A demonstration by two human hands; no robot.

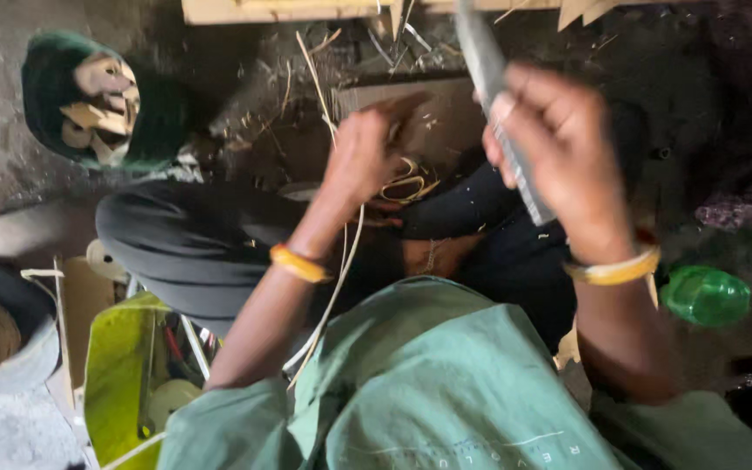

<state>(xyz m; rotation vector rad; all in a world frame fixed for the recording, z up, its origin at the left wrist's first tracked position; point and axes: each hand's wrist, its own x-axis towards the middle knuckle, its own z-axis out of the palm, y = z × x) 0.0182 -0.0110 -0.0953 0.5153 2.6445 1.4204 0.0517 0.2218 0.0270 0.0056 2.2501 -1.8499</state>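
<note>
Head cam: I'm looking straight down at my lap, sitting low on a rough, dusty grey floor.
Right hand (559, 161): fist closed round a long grey blade (500, 104), held up at a slant, tip toward the top edge.
Left hand (367, 152): fingers curled shut, pinching a thin pale cane strip (341, 261) that trails down across my lap; a few strip loops sit just beside the knuckles.
Wrists: yellow bangle (299, 264) on the left one, another on the right.
Floor: pretty messy, lots of pale shavings and slivers scattered ahead of my knees.
Top edge: pale wooden plank (280, 10).
Upper left: dark green bag (89, 96) with light wood offcuts inside.
Right side: green plastic bottle (707, 296) lying on the ground near my elbow.
Lower left: yellow-green bag (119, 374), some cardboard, rope coil.
</note>
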